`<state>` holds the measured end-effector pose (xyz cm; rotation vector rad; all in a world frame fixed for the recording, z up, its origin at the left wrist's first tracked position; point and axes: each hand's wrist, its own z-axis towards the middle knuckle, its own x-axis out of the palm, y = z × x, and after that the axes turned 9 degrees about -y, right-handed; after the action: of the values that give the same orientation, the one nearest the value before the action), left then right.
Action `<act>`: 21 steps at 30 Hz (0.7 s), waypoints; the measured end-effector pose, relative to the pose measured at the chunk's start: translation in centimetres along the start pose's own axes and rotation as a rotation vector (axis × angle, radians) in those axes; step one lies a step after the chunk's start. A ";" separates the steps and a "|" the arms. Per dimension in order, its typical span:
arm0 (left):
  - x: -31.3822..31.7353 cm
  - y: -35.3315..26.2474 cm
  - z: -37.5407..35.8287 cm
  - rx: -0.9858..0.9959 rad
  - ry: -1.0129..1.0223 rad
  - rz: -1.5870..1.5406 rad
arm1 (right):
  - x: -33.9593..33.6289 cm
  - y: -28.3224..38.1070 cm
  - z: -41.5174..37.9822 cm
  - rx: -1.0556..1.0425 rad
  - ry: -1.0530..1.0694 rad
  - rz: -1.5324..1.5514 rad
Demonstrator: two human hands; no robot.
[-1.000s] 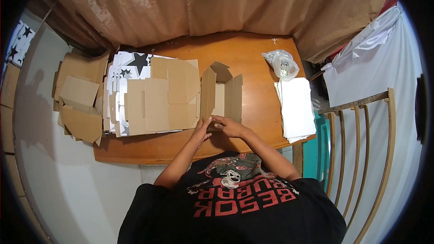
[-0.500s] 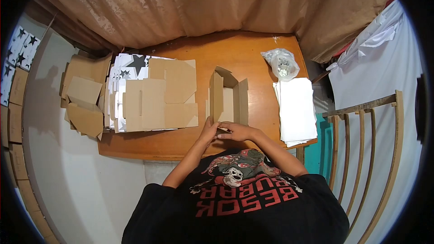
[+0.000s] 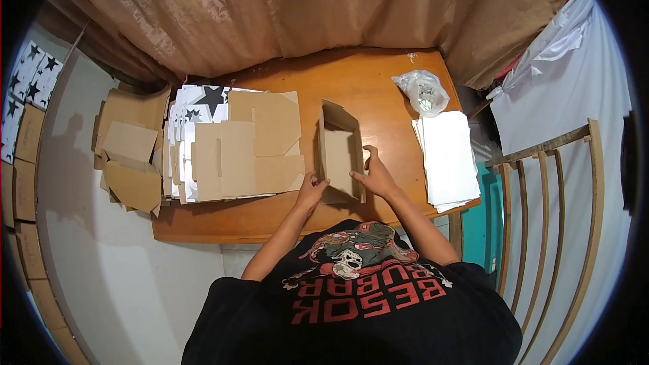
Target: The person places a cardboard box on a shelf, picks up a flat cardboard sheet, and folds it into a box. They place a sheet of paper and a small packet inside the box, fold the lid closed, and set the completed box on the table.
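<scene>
An open-topped brown cardboard box stands on the wooden table in front of me, its walls raised and its inside bare. At its near left corner, my left hand is closed, the thumb against the cardboard. My right hand grips the right wall near the front, thumb over the edge and fingers curled along the outside. Just left of the box lies a stack of flat cardboard blanks, some plain brown and some white with black stars.
On the table's right are a pile of white sheets and a clear plastic bag with small shiny contents. Partly folded cardboard sits off the left edge. A wooden rack stands right; a brown curtain hangs behind.
My hands have parted from the box's near end to its two sides. The side flaps that leaned over the box now stand more upright, and the opening looks wider.
</scene>
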<state>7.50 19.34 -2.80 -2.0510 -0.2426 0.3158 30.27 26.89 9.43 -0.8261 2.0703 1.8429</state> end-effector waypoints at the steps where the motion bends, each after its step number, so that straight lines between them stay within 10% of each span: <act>1: 0.2 0.0 0.6 0.000 0.006 0.001 | 1.1 -1.3 0.0 -0.088 -0.036 -0.029; 21: -0.8 -0.7 -1.4 -0.102 0.036 0.260 | 0.3 -2.1 0.7 0.061 -0.313 -0.031</act>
<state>7.20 18.23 -1.47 -2.1902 0.0316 0.4331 31.07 27.37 7.44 -0.5127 1.8951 1.7538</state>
